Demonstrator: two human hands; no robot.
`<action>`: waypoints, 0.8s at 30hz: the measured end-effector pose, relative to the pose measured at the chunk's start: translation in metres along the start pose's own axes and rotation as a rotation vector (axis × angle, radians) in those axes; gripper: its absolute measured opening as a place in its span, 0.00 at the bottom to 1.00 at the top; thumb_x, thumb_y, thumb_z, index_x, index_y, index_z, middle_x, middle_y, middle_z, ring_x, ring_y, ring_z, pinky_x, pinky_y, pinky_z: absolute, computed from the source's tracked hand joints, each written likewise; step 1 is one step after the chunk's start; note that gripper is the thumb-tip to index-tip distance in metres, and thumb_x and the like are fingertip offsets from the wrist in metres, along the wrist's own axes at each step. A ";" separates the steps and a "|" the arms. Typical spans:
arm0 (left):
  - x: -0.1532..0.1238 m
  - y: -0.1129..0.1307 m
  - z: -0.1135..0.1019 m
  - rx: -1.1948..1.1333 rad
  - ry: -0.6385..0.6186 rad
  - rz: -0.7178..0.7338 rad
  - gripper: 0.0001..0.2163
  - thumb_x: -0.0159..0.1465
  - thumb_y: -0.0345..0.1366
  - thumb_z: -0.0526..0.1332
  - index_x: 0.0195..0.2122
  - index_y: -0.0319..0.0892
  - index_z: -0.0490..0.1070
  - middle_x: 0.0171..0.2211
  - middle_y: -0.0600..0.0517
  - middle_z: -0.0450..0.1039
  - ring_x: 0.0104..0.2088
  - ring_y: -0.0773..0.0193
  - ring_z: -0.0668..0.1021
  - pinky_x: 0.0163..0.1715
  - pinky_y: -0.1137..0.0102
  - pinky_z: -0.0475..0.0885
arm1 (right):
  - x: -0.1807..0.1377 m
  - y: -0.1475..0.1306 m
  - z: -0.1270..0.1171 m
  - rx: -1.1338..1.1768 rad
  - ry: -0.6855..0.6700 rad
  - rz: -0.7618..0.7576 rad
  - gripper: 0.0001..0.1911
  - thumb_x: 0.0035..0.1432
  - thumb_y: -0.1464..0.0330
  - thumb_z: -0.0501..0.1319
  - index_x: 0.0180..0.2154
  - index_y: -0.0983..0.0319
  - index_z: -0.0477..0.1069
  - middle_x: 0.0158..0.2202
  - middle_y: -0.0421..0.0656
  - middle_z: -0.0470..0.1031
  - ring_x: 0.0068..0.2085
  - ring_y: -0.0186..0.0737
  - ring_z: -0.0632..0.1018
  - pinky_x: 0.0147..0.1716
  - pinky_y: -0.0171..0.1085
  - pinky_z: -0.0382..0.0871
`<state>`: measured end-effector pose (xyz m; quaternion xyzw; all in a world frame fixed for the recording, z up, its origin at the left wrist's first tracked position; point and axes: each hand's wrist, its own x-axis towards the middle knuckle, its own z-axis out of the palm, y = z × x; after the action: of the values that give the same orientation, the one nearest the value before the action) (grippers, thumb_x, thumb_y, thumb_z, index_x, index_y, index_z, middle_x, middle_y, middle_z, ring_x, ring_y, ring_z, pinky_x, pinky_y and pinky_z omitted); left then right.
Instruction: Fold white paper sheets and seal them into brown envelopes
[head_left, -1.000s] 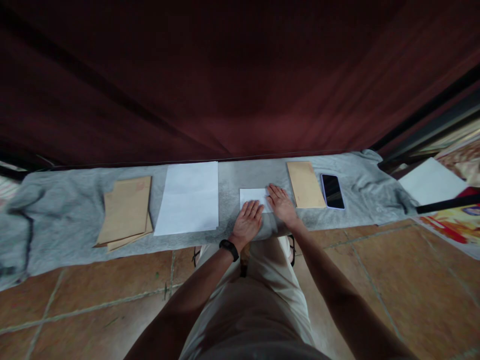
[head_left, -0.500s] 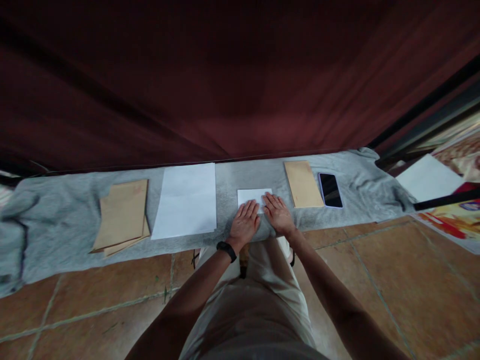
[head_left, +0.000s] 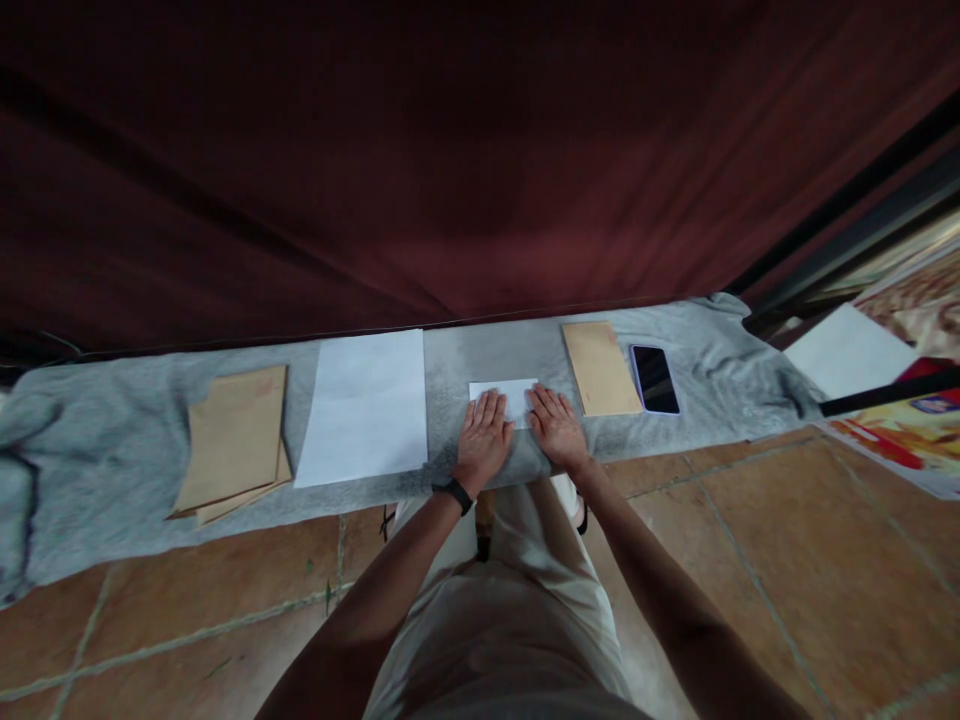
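A small folded piece of white paper (head_left: 514,402) lies on the grey cloth in front of me. My left hand (head_left: 484,437) rests flat over its left part, fingers stretched forward, with a black band on the wrist. At the paper's right edge lies my right hand (head_left: 556,428), palm down and fingers stretched out. Both hands hide the near corners of the paper. To the left is a larger stack of white sheets (head_left: 365,405). A single brown envelope (head_left: 602,368) lies just right of my right hand.
Several brown envelopes (head_left: 238,435) lie in a pile at the left. A phone (head_left: 655,380) sits beside the single envelope. Grey cloth (head_left: 105,440) covers the narrow surface, and a dark red curtain (head_left: 480,170) hangs behind it. Tiled floor (head_left: 750,530) shows below.
My left hand has slid a little left across the small paper, away from my right hand, uncovering more of its middle. The whole view has shifted slightly.
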<state>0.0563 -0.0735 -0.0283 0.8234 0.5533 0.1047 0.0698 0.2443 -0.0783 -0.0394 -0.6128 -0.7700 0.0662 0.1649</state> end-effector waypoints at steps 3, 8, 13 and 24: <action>0.008 -0.004 0.001 -0.016 0.008 -0.020 0.27 0.73 0.42 0.45 0.71 0.37 0.53 0.72 0.43 0.53 0.72 0.54 0.53 0.70 0.52 0.50 | 0.000 0.000 0.000 0.012 -0.006 -0.001 0.27 0.73 0.63 0.47 0.68 0.63 0.59 0.70 0.50 0.59 0.70 0.48 0.60 0.69 0.52 0.51; 0.011 -0.016 0.003 -0.025 0.058 -0.038 0.28 0.73 0.42 0.46 0.71 0.34 0.53 0.71 0.41 0.53 0.72 0.53 0.55 0.70 0.52 0.52 | 0.001 0.000 -0.001 0.034 -0.008 0.003 0.27 0.72 0.63 0.47 0.68 0.62 0.59 0.70 0.50 0.59 0.70 0.48 0.60 0.69 0.53 0.51; 0.010 -0.026 -0.001 -0.001 0.059 -0.072 0.28 0.73 0.42 0.46 0.70 0.32 0.53 0.71 0.39 0.52 0.72 0.52 0.54 0.70 0.52 0.52 | 0.000 0.000 0.000 0.055 0.033 0.022 0.27 0.71 0.63 0.48 0.68 0.64 0.59 0.69 0.51 0.60 0.69 0.49 0.61 0.68 0.52 0.52; -0.011 -0.006 -0.002 0.022 -0.002 0.085 0.29 0.72 0.46 0.48 0.68 0.32 0.58 0.70 0.40 0.55 0.72 0.52 0.56 0.71 0.54 0.50 | 0.019 -0.013 -0.014 0.139 0.034 0.381 0.22 0.64 0.68 0.54 0.57 0.65 0.70 0.46 0.56 0.79 0.46 0.52 0.78 0.48 0.44 0.71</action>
<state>0.0462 -0.0813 -0.0290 0.8471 0.5187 0.1005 0.0570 0.2337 -0.0642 -0.0188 -0.7357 -0.6307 0.1388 0.2042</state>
